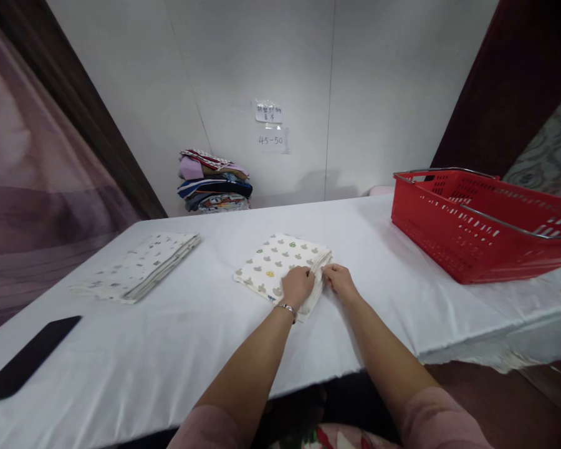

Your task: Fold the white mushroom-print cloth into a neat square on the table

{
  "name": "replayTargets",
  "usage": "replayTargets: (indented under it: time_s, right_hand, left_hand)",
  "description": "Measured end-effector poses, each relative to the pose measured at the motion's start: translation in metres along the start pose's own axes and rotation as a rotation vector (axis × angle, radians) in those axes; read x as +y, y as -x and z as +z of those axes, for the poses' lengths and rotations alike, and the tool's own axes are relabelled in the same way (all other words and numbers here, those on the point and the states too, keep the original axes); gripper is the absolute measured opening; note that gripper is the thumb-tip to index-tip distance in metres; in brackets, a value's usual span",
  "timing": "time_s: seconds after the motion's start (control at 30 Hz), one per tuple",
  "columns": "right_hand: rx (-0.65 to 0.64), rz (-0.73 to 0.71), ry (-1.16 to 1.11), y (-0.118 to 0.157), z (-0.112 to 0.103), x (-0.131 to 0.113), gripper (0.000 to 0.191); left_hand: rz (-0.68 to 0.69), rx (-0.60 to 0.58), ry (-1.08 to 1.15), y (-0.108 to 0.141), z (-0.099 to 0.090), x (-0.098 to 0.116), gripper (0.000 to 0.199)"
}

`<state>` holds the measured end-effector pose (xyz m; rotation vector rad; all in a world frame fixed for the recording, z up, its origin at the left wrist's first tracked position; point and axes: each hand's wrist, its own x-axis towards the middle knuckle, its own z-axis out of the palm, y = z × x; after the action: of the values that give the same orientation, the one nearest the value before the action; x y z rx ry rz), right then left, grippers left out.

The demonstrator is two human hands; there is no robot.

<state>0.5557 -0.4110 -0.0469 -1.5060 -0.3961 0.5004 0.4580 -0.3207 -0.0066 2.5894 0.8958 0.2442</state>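
A folded white cloth (280, 259) printed with grey mushroom-like shapes and a few coloured ones lies flat in the middle of the table. My left hand (299, 285), with a bracelet at the wrist, is closed on the layered right edge of this cloth. Just to its right, my right hand (340, 280) pinches the same edge, thumb and fingers together. Further left lies a second folded white cloth (144, 262) with small grey prints, apart from both hands.
A white-covered table (206, 349) spans the view. On its right stands a red plastic basket (439, 231) with metal handles. A dark flat panel (28, 358) lies at the left front. Stacked folded fabrics (215, 184) sit by the wall, below paper labels (271, 138).
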Motion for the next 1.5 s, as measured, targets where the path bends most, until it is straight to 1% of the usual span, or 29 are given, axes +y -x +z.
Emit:
replayTargets:
  time_s: [0.1, 0.23, 0.37, 0.57, 0.77, 0.93, 1.0, 1.07, 1.13, 1.23, 1.33, 1.5]
  right_hand:
    - [-0.008, 0.018, -0.037, 0.000, 0.000, 0.000, 0.025]
    - [-0.018, 0.032, -0.069, -0.001, 0.001, 0.000, 0.024]
    - [-0.039, 0.033, -0.088, -0.001, 0.000, 0.001, 0.023]
    - [-0.046, 0.004, -0.039, -0.001, -0.001, 0.002, 0.024]
    - [-0.080, 0.012, -0.032, -0.001, 0.001, 0.002, 0.025]
    - [-0.049, 0.005, -0.019, -0.003, 0.002, 0.004, 0.022]
    - [-0.033, 0.004, -0.017, -0.003, 0.002, 0.005, 0.022]
    - [-0.030, 0.009, -0.018, -0.004, 0.002, 0.006, 0.021]
    - [-0.035, 0.015, -0.024, -0.004, 0.002, 0.006, 0.020]
    - [-0.045, 0.020, -0.032, -0.004, 0.002, 0.005, 0.018]
    - [-0.053, 0.023, -0.032, -0.004, 0.002, 0.004, 0.017]
    - [-0.067, 0.023, -0.007, -0.001, 0.001, 0.002, 0.018]
  left_hand:
    - [0.048, 0.012, -0.042, 0.003, 0.002, 0.004, 0.032]
    - [0.054, 0.010, -0.109, 0.005, 0.003, 0.009, 0.035]
    - [0.060, 0.012, -0.138, 0.003, 0.005, 0.009, 0.030]
    - [0.046, 0.012, -0.134, 0.000, 0.005, 0.008, 0.025]
    - [0.091, 0.053, -0.122, 0.001, 0.005, 0.004, 0.031]
    - [0.080, 0.040, -0.106, 0.002, 0.005, 0.005, 0.031]
    - [0.105, 0.064, -0.103, 0.004, 0.005, 0.007, 0.032]
    - [0.161, 0.085, -0.116, 0.006, 0.006, 0.009, 0.031]
    - [0.205, 0.073, -0.144, 0.007, 0.007, 0.009, 0.030]
    - [0.231, 0.054, -0.170, 0.008, 0.009, 0.008, 0.030]
    - [0.221, 0.052, -0.161, 0.009, 0.010, 0.008, 0.028]
    - [0.146, 0.027, -0.156, 0.006, 0.012, 0.012, 0.021]
